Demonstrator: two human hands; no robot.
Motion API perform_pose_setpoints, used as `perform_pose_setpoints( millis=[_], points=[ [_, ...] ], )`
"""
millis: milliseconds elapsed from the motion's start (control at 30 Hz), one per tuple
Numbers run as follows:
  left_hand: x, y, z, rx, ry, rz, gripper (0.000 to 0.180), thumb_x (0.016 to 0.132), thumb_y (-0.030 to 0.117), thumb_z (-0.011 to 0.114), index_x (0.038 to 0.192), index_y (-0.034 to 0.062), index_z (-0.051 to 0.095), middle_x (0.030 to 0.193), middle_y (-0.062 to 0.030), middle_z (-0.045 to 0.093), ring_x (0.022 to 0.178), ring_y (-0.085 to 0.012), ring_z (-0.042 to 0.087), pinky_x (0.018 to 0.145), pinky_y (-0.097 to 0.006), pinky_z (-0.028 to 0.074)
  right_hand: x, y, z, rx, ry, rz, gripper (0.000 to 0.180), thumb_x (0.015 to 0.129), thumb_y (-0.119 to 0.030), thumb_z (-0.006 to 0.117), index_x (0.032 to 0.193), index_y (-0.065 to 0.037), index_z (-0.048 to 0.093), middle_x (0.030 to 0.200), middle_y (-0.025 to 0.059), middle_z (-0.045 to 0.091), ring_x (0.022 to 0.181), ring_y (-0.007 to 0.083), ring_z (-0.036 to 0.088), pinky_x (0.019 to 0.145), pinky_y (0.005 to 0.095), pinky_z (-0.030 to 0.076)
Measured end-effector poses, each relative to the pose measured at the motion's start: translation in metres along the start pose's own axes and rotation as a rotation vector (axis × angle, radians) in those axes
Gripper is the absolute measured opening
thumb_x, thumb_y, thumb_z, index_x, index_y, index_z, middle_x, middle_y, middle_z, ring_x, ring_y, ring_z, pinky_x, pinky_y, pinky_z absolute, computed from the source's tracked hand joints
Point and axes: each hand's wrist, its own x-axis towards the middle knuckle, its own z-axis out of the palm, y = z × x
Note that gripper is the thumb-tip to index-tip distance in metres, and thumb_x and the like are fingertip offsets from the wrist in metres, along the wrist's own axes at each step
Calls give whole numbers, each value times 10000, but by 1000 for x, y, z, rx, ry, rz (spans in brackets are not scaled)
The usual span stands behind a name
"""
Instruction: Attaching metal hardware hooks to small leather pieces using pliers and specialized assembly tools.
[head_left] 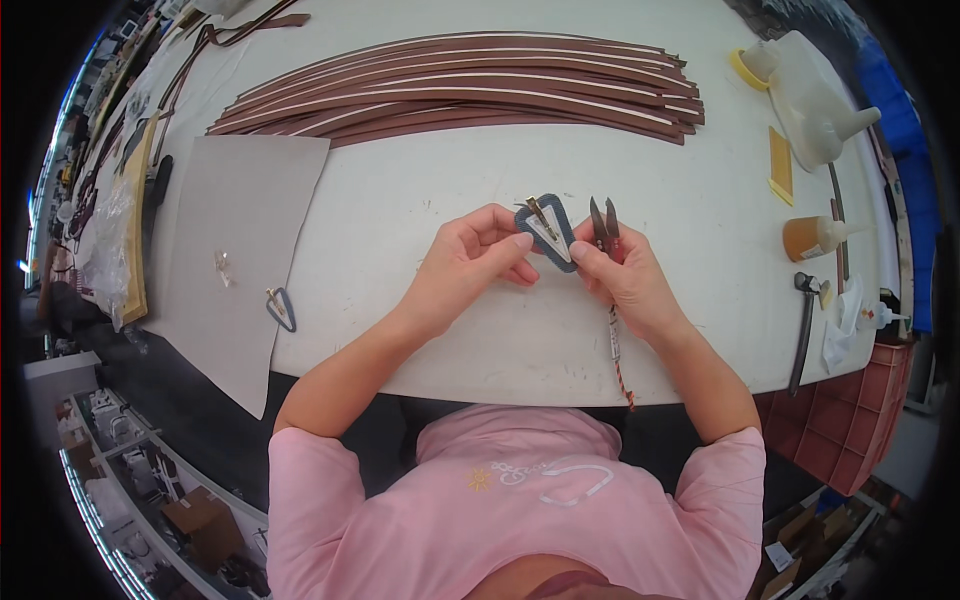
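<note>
Between my two hands is a small triangular piece, dark blue at the rim and pale inside, with a narrow brass-coloured clip lying along it. My left hand is closed on its left side, thumb and fingers pinching the edge. The thumb of my right hand touches its lower right side. That same hand also holds a pair of thread snips, dark blades pointing away from me and red grips partly hidden by the fingers. A red twisted cord hangs below the snips.
A similar triangular piece lies at the edge of a grey sheet on the left. Long brown strips lie across the back. At the right are a white bottle, an amber glue bottle and a hammer.
</note>
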Motion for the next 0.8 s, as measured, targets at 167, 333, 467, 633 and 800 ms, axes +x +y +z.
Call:
perform_pose_setpoints(
  millis=[167,333,467,633,800],
  points=[
    [4,-2,-8,-3,25,-8,98,936,110,630,913,41,566,889,-83,689,710,-126,671,707,-276,560,4,1,8,13,-6,79,121,933,-181,650,963,-81,588,656,-55,492,537,15,395,462,200,256],
    [5,-2,-9,-44,24,-86,110,943,130,623,883,59,564,864,-87,702,683,-110,666,680,-264,553,5,1,5,39,-39,111,139,938,-180,640,988,-58,597,646,-49,492,546,20,404,470,205,263],
    [7,-5,-11,-84,12,-131,101,945,138,617,881,74,571,871,-101,713,659,-94,658,664,-255,548,5,2,3,31,-49,121,144,945,-186,632,996,-56,593,643,-50,493,545,20,399,474,207,265],
    [6,-5,-11,-79,6,-121,98,948,140,612,884,74,577,867,-95,711,664,-91,659,664,-254,547,4,1,3,37,-53,112,145,940,-179,635,1000,-55,591,658,-42,508,547,21,402,477,209,267],
    [-1,5,-12,40,-59,-147,143,941,160,639,895,41,576,841,-105,703,679,-105,658,650,-237,533,3,-2,2,40,18,25,170,981,-188,476,1007,-54,577,665,-51,460,489,10,334,429,198,211]
  ],
)
